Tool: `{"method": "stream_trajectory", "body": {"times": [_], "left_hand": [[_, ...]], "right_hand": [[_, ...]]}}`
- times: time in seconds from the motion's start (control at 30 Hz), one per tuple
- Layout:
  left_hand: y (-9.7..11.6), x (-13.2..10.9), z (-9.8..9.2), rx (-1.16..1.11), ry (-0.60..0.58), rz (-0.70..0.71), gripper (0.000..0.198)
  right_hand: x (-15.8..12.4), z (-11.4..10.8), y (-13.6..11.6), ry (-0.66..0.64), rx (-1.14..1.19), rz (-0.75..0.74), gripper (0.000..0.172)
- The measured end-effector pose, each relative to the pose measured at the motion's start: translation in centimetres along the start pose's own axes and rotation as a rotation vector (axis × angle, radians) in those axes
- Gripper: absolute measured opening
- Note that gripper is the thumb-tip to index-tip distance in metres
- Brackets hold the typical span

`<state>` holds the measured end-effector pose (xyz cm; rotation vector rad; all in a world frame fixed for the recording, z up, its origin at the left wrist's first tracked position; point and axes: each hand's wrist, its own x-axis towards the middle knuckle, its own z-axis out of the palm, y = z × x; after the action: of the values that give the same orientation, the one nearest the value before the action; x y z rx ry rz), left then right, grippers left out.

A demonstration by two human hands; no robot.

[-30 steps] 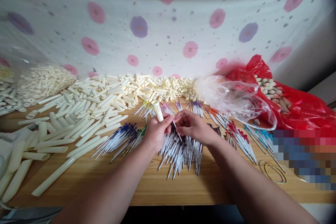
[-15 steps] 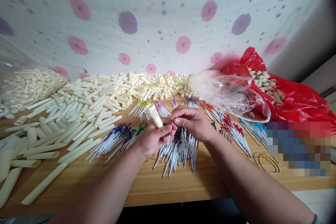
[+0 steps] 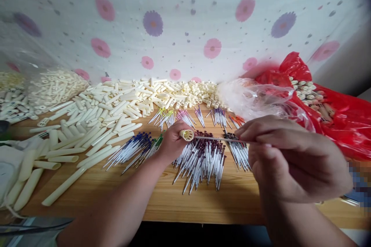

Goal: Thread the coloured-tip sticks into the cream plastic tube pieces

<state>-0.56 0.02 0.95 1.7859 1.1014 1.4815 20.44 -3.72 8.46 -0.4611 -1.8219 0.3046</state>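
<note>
My left hand [image 3: 171,141] is closed around a cream plastic pen barrel piece with a slotted end [image 3: 188,135], its opening turned toward me. Close to the camera, my right hand [image 3: 298,158] pinches a thin pen refill [image 3: 216,138] by its right end. The refill lies nearly level, with its far end at the slotted rim; whether it is inside I cannot tell. Below both hands spreads a pile of refills with dark maroon tips [image 3: 203,162]. Black-tipped refills [image 3: 238,150] lie beside my right hand, blue-tipped ones [image 3: 127,148] left of my left forearm.
Cream pen tubes [image 3: 95,139] cover the table's left side, with slotted pieces [image 3: 199,92] heaped at the back. Yellow [image 3: 165,115], pink [image 3: 184,116] and purple-tipped [image 3: 218,116] refills lie behind. A clear bag [image 3: 255,94] and a red bag [image 3: 348,112] sit at right.
My right hand has moved right and nearer the camera, drawing the refill out level. The barrel piece in my left hand has tipped from upright to face me. The view has shifted slightly.
</note>
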Motion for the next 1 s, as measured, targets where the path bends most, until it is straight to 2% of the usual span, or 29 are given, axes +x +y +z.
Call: {"method": "stream_trajectory", "body": {"times": [0.1, 0.2, 0.37, 0.43, 0.57, 0.7, 0.83, 1.0], "left_hand": [[0.1, 0.0, 0.1, 0.012, -0.037, 0.026, 0.02], [0.1, -0.1, 0.2, 0.026, -0.05, 0.009, 0.016], [0.2, -0.2, 0.3, 0.02, -0.052, -0.017, 0.014], [0.2, -0.2, 0.4, 0.026, -0.054, 0.016, 0.016], [0.2, -0.2, 0.0, 0.107, -0.034, 0.056, 0.023], [0.3, -0.4, -0.6, 0.135, -0.086, 0.127, 0.046], [0.6, -0.5, -0.9, 0.207, -0.077, 0.157, 0.045], [0.4, -0.5, -0.7, 0.369, 0.016, 0.203, 0.048]], "right_hand": [[0.5, 0.7, -0.6, -0.043, -0.075, -0.083, 0.012], [0.9, 1.7, -0.6, -0.119, -0.126, -0.145, 0.014], [0.7, 2.9, 0.2, -0.096, -0.116, -0.216, 0.019], [0.5, 3.4, 0.7, -0.104, -0.129, -0.209, 0.019], [0.2, 4.1, 2.0, -0.144, -0.213, -0.102, 0.016], [0.3, 4.0, 2.9, -0.131, -0.249, -0.058, 0.016], [0.4, 3.5, 3.3, -0.121, -0.267, -0.061, 0.011], [0.5, 3.5, 3.7, -0.161, -0.276, -0.057, 0.008]]}}
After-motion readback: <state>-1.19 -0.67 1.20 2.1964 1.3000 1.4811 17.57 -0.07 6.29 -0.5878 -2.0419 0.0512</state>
